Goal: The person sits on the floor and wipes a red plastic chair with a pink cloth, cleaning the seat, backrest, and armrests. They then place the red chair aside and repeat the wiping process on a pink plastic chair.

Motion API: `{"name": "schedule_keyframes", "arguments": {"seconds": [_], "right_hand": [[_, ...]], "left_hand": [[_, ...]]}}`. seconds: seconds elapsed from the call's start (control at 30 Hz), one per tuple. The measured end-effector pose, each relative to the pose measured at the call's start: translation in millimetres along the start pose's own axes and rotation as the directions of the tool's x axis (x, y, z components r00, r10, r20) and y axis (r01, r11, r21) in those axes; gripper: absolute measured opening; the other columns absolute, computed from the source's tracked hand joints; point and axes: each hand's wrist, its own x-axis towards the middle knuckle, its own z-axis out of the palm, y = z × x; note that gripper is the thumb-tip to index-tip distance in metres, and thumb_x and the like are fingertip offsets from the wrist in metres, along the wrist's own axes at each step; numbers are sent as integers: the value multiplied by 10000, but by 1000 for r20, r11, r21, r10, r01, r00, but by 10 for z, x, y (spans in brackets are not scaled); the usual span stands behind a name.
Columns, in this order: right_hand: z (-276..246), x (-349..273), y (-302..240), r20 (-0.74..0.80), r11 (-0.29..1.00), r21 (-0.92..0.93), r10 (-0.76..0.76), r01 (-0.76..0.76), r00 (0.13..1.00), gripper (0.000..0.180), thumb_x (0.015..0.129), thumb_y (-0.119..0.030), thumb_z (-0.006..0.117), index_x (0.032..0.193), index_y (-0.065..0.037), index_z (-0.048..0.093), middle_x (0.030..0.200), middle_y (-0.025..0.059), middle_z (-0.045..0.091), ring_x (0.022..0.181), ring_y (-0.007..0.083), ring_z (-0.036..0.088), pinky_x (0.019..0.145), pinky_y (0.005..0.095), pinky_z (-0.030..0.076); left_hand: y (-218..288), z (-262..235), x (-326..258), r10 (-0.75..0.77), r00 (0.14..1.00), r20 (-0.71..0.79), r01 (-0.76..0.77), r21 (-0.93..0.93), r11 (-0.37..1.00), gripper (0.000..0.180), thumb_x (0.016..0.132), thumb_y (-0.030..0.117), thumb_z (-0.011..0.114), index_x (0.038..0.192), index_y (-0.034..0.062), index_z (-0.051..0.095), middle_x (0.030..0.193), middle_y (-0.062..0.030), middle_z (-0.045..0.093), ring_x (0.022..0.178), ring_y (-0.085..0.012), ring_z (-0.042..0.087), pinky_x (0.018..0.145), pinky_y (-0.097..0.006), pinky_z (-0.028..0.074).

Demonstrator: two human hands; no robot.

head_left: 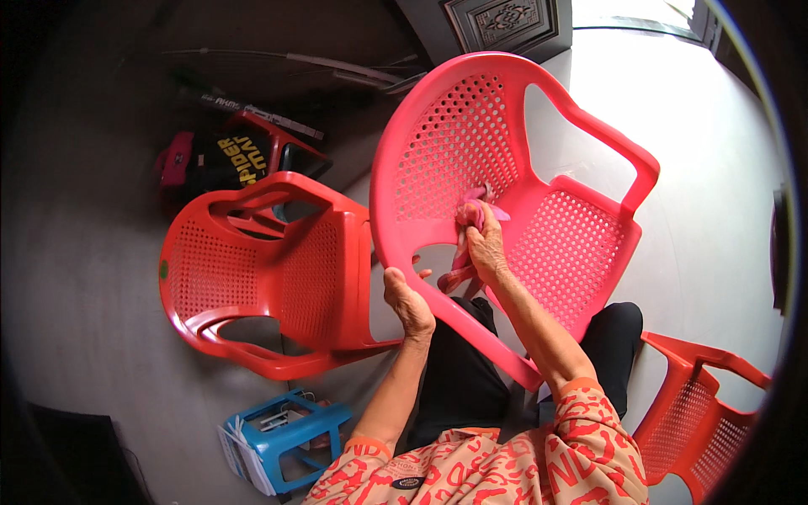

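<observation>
With left hand (410,310) clamped around the frame of the pink chair (560,244) near its closer armrest, and right hand (486,246) closed on a pink cloth (497,212) at the foot of the backrest. From the left, a broad stretch of grey floor (93,252), then stacked red chairs (311,278), glossy plastic, finely perforated, just beside the pink rim with only a narrow gap. Below these, a blue plastic stool (290,433), squared and open-sided. At centre, the pink chair, smooth and rounded at the edges, pierced in back and seat; backrest between both hands and seat to the right of the right hand. Soft, crumpled cloth, bunched in that grip. Beyond the far armrest, wide pale floor; at lower right, another red chair (677,414), well apart from both hands.
</observation>
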Motion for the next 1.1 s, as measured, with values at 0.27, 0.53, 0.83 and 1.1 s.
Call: {"name": "schedule_keyframes", "arguments": {"seconds": [0.27, 0.53, 0.83, 1.1], "right_hand": [[469, -294, -927, 332, 800, -298, -424, 520, 843, 573, 753, 0, 609, 1309, -50, 481, 1289, 217, 414, 1219, 376, 401, 1028, 400, 339], [212, -939, -1028, 688, 498, -315, -466, 808, 556, 525, 726, -109, 658, 1242, -120, 561, 1309, 180, 460, 1065, 406, 487, 925, 436, 429], [599, -634, -1271, 549, 554, -345, -536, 758, 641, 504, 786, -90, 620, 1281, -90, 526, 1331, 168, 454, 1161, 406, 453, 969, 459, 412], [877, -73, -1431, 345, 679, -292, -583, 674, 736, 516, 752, 7, 641, 1247, -95, 536, 1288, 206, 452, 1186, 398, 441, 1001, 425, 390]], "left_hand": [[113, -72, -25, -187, 925, 331, 306, -354, 884, 586, 967, 540, 401, 1276, 43, 439, 1099, -87, 554, 855, -178, 569, 720, -324, 478], [-12, -173, 47, 149, 860, 488, 276, -689, 670, 385, 1000, 344, 381, 1294, 108, 458, 1161, -50, 564, 1082, -189, 554, 982, -363, 426], [159, -52, -91, -95, 942, 322, 283, -609, 741, 549, 1018, 467, 278, 1417, 96, 345, 1368, -74, 440, 1249, -208, 451, 1059, -351, 372], [-339, -372, 191, 48, 769, 638, 438, -580, 687, 592, 1007, 513, 237, 1364, 63, 383, 1162, -54, 511, 1045, -188, 532, 869, -383, 481]]}}
